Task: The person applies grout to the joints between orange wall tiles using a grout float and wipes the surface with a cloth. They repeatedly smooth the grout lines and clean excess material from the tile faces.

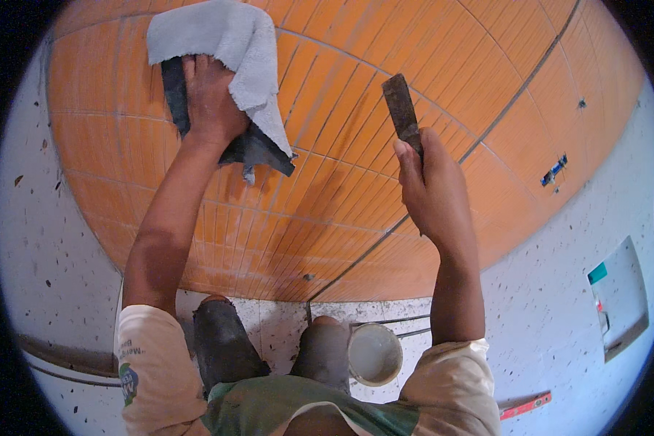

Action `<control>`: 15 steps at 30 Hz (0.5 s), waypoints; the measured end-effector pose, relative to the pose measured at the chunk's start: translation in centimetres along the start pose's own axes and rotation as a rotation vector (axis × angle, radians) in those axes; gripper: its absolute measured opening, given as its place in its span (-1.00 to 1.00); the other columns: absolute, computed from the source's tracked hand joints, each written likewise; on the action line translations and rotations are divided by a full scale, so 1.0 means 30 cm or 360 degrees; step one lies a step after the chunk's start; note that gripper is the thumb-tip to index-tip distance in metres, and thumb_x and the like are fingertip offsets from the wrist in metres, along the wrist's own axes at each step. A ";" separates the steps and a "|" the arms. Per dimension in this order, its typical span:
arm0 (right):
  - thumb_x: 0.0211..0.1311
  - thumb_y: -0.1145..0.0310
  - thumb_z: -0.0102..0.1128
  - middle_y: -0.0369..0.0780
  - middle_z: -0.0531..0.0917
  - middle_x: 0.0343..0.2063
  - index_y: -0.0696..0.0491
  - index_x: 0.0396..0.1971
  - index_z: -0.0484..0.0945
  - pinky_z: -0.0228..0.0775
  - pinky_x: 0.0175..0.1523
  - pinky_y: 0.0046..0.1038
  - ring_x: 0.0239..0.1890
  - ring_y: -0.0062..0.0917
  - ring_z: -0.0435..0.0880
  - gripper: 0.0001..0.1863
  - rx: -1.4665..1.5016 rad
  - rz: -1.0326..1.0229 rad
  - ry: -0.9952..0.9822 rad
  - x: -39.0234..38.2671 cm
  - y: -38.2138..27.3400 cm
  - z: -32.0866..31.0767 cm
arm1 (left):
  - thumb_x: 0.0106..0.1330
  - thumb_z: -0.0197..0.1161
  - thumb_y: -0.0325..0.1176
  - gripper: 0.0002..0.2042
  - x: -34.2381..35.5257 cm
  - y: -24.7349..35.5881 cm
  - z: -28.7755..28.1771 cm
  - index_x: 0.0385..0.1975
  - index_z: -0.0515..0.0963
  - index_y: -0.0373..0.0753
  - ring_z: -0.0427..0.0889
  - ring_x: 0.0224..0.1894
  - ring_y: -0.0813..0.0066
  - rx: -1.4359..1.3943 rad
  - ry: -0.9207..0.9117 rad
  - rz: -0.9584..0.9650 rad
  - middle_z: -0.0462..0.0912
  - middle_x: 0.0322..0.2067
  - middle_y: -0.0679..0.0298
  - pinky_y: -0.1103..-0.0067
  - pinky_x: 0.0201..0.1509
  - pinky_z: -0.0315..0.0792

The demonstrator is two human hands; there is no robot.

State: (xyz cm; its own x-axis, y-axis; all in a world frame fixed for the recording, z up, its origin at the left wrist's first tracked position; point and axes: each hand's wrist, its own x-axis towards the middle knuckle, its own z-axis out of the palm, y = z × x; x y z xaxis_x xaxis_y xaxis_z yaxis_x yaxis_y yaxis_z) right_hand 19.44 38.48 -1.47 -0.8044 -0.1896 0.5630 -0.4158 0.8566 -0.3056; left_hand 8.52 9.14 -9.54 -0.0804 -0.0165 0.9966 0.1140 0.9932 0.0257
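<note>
My left hand (214, 102) presses a ragged cloth (232, 33) against the orange wall tiles (327, 102). The cloth is light grey and fluffy on one side, dark on the other; a fold of it covers my fingertips. In my right hand (436, 189) is a dark, flat, worn scraper-like strip (401, 109), gripped at its lower end and angled up to the left. It appears held off the tiles, but its exact distance is hard to tell. Narrow grooves and pale grout lines run across the tiles, with whitish smears on the left part.
A bucket (375, 354) of cloudy liquid stands on the floor by my right knee. Dark cables or pipes (400, 322) run behind it. Blue fittings (554, 171) protrude from the wall at right. A recessed box (619, 301) and a red level (525, 405) are farther right.
</note>
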 end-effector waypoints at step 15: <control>0.46 0.26 0.03 0.09 0.57 -0.56 0.14 -0.22 0.36 0.34 -0.37 0.03 -0.43 0.12 0.58 -0.77 -0.0088 -0.0131 0.0146 0.013 0.076 0.086 | 0.06 0.40 -0.13 -0.53 -0.040 -0.058 0.040 -0.04 0.61 -0.24 0.34 0.19 -0.21 -0.0020 0.0067 0.0144 0.54 0.03 -0.08 -0.04 0.34 0.09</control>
State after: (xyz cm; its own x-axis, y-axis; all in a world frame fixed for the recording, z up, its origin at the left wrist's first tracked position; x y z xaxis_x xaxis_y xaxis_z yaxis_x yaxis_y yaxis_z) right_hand 17.08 39.14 -3.93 -0.7253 -0.2177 0.6531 -0.4526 0.8656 -0.2141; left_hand 7.24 7.57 -10.88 -0.0277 0.0679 0.9973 0.1313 0.9893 -0.0638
